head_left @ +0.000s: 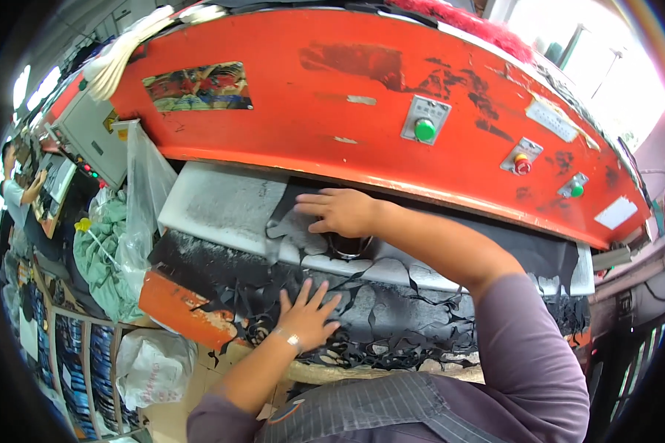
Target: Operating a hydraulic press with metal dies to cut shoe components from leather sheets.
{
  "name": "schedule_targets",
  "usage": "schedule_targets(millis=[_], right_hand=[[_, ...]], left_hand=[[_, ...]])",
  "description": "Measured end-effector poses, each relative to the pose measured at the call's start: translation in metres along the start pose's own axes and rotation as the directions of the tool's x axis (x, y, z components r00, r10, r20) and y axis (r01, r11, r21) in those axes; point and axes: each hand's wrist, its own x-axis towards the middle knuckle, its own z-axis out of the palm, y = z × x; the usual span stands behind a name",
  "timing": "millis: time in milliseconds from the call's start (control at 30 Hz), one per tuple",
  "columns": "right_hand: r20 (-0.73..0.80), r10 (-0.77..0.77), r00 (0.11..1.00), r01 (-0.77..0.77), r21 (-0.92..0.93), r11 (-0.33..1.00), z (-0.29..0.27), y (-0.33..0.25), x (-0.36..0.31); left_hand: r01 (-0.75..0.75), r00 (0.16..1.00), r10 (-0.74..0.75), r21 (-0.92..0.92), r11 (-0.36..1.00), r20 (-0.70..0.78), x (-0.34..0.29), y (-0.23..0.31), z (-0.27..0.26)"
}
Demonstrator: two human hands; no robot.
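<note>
My right hand point(341, 212) reaches across the white cutting board point(207, 196), fingers stretched out to the left above the black sheet material point(292, 198). Just below its palm sits a dark, shiny-rimmed cutting die point(347, 247), partly hidden by the hand. Whether the palm touches it I cannot tell. My left hand point(307, 316), with a metal band on its wrist, lies spread over the near edge, holding nothing. Thin black offcuts point(369, 317) hang and lie tangled around and to the right of it. A grey cut piece point(295, 235) rests on the board by my right fingertips.
The orange press beam point(288, 125) spans the far side, carrying a green button point(424, 130) and a red stop knob point(522, 165). At left are a green cloth bundle point(102, 247), a white plastic bag point(155, 367) and a metal rack point(88, 354). Another person point(15, 192) works far left.
</note>
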Motion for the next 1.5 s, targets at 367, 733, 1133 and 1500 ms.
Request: schedule_targets(millis=[367,733,1133,1500], right_hand=[[0.218,0.793,0.569,-0.809,-0.027,0.588,-0.061,0.002,-0.109],[0.011,0.996,0.084,-0.915,0.396,0.073,-0.022,-0.128,-0.162],[-0.035,0.961,0.275,-0.929,0.248,0.275,-0.021,-0.137,-0.178],[-0.136,0.959,0.248,-0.918,0.285,0.277,-0.033,-0.137,-0.170]], left_hand=[[-0.262,0.883,0.076,-0.352,0.898,-0.463,0.020,-0.038,-0.042],[-0.290,0.792,-0.019,-0.404,0.867,-0.610,0.145,-0.006,0.021],[-0.248,0.774,-0.044,-0.366,0.897,-0.631,0.145,-0.010,0.007],[-0.253,0.812,-0.082,-0.475,0.843,-0.578,0.136,-0.020,0.002]])
